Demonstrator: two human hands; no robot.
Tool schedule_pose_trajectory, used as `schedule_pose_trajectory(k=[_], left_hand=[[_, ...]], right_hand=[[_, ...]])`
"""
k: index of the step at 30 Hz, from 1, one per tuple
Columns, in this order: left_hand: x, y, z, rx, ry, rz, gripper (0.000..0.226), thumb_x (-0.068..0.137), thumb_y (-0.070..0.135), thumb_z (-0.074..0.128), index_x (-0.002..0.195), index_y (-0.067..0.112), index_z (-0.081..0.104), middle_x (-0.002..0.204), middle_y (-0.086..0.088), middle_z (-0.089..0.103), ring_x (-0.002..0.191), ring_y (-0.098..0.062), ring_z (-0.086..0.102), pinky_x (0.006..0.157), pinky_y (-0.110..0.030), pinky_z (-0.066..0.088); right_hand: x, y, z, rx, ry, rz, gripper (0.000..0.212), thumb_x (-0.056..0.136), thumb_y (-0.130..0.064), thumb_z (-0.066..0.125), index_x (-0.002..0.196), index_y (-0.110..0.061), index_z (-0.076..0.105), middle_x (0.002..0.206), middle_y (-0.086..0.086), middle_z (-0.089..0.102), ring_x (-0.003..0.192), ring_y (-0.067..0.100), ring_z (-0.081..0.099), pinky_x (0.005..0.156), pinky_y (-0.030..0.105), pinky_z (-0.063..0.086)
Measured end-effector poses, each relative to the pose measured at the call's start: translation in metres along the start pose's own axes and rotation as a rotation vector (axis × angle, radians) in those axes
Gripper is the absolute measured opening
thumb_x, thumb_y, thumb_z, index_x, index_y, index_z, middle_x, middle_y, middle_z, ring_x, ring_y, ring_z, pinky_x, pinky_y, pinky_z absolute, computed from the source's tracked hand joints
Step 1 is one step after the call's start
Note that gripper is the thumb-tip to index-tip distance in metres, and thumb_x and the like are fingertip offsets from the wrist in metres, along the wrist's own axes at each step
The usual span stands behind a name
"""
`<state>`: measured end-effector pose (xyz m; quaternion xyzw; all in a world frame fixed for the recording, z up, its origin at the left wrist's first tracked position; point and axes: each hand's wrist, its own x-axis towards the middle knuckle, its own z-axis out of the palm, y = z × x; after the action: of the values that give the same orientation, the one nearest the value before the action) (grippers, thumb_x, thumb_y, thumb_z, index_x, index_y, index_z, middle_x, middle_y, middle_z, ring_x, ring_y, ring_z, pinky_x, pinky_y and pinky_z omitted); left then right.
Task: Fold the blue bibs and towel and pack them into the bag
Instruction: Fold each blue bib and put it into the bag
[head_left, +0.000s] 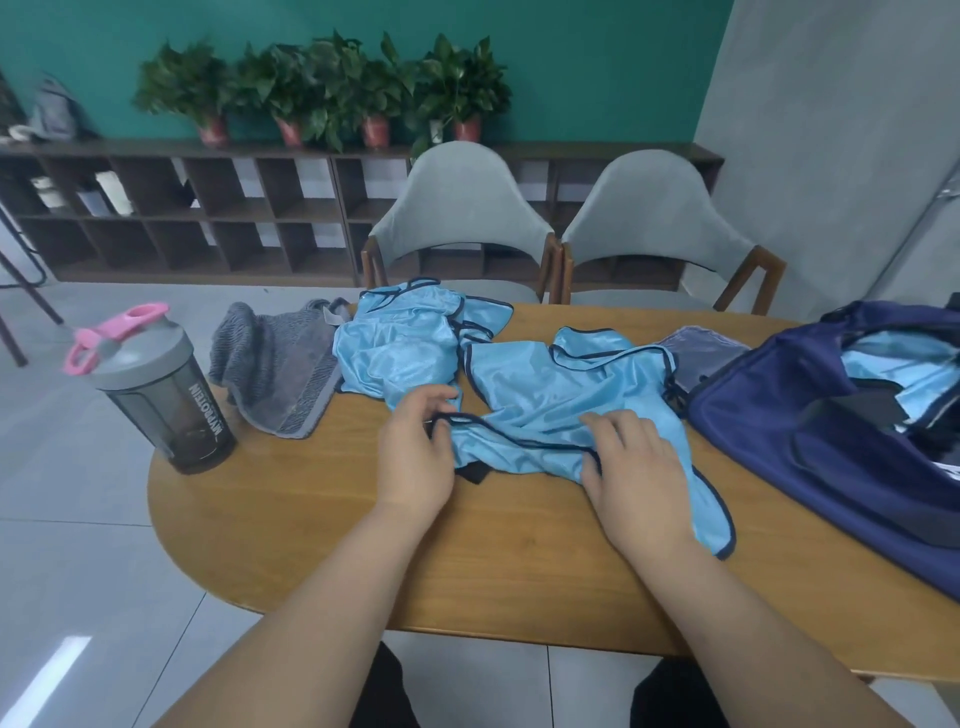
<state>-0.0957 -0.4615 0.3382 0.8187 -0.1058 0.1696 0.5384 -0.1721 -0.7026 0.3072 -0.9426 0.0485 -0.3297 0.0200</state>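
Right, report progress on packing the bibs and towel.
Done: light-blue fabric already sits in the open navy duffel bag. In hand: left hand and right hand grip the near shiny light-blue bib by its dark-trimmed edge. Left: the crumpled far light-blue bib and the rumpled grey towel, both unfolded.

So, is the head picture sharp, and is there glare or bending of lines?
Head view: wide-angle bending curves the shelf and table rim; a glare streak lies on the floor; the near bib shows sheen; left hand and right hand look slightly soft.
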Motion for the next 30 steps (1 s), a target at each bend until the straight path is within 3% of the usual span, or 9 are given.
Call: schedule_pose_trajectory(k=[4,9,11,15,18,20,24,28,30], left_hand=[[0.011,-0.013,-0.003,0.002,0.045,-0.115,0.043,0.093,-0.009,0.057,0.115,0.027,0.067,0.100,0.011,0.068,0.096,0.008,0.061,0.089,-0.016,0.049],[0.016,-0.021,0.002,-0.021,0.049,-0.192,0.038,0.092,-0.005,0.061,0.116,0.024,0.067,0.099,0.006,0.067,0.092,0.009,0.060,0.086,-0.016,0.051],[0.017,-0.022,0.006,-0.026,0.035,-0.189,0.036,0.092,-0.001,0.064,0.114,0.028,0.066,0.099,0.006,0.067,0.092,0.007,0.060,0.084,-0.017,0.050],[0.020,-0.027,0.010,0.000,-0.079,-0.122,0.023,0.094,0.014,0.071,0.107,0.033,0.071,0.101,0.009,0.071,0.094,-0.002,0.066,0.086,-0.023,0.051],[0.025,-0.031,0.009,0.031,-0.054,-0.128,0.011,0.099,0.020,0.070,0.105,0.028,0.072,0.098,0.009,0.073,0.094,-0.005,0.067,0.087,-0.027,0.053],[0.029,-0.031,0.008,-0.002,0.040,-0.181,0.008,0.102,0.019,0.066,0.107,0.023,0.070,0.095,0.010,0.071,0.090,-0.003,0.066,0.086,-0.029,0.053],[0.033,-0.032,0.009,-0.056,0.171,-0.228,0.006,0.103,0.015,0.062,0.107,0.018,0.066,0.089,0.008,0.065,0.080,-0.003,0.060,0.083,-0.029,0.050],[0.032,-0.035,0.007,-0.127,0.199,-0.263,0.010,0.104,0.016,0.061,0.112,0.018,0.067,0.091,0.003,0.063,0.079,-0.007,0.058,0.083,-0.027,0.049],[0.031,-0.037,0.006,-0.153,0.200,-0.264,0.013,0.104,0.015,0.061,0.114,0.019,0.067,0.093,0.001,0.064,0.079,-0.007,0.059,0.082,-0.026,0.049]], right_hand=[[-0.004,0.033,-0.008,0.108,-0.125,0.117,0.029,0.089,-0.025,0.072,0.118,-0.024,0.071,0.100,-0.006,0.066,0.092,0.022,0.063,0.067,0.036,0.052],[0.002,0.060,-0.017,0.580,-0.252,0.327,0.022,0.088,-0.038,0.082,0.108,-0.038,0.071,0.097,-0.020,0.072,0.095,0.000,0.066,0.084,0.022,0.053],[0.005,0.061,-0.019,0.607,-0.235,0.375,0.024,0.087,-0.038,0.084,0.104,-0.037,0.067,0.095,-0.020,0.070,0.092,-0.002,0.066,0.083,0.020,0.053],[0.001,0.053,-0.014,0.287,-0.134,0.197,0.027,0.089,-0.030,0.080,0.102,-0.030,0.057,0.111,-0.013,0.050,0.083,0.009,0.058,0.061,0.031,0.050],[-0.002,0.051,-0.017,0.213,-0.027,0.031,0.014,0.091,-0.031,0.078,0.098,-0.022,0.070,0.109,-0.006,0.049,0.094,0.015,0.051,0.066,0.032,0.047],[-0.005,0.051,-0.020,0.276,0.002,-0.026,0.022,0.095,-0.043,0.075,0.090,-0.022,0.075,0.097,-0.009,0.051,0.091,0.015,0.051,0.070,0.034,0.048],[-0.009,0.048,-0.019,0.272,-0.203,-0.107,0.046,0.084,-0.077,0.069,0.092,-0.033,0.074,0.092,-0.017,0.052,0.089,0.007,0.051,0.075,0.028,0.045],[-0.008,0.053,-0.013,0.234,-0.194,0.042,0.022,0.088,-0.045,0.078,0.106,-0.031,0.077,0.095,-0.015,0.057,0.093,0.012,0.058,0.074,0.030,0.047],[-0.008,0.054,-0.014,0.241,-0.168,0.152,0.021,0.089,-0.031,0.077,0.110,-0.028,0.076,0.100,-0.012,0.064,0.095,0.016,0.063,0.074,0.032,0.050]])
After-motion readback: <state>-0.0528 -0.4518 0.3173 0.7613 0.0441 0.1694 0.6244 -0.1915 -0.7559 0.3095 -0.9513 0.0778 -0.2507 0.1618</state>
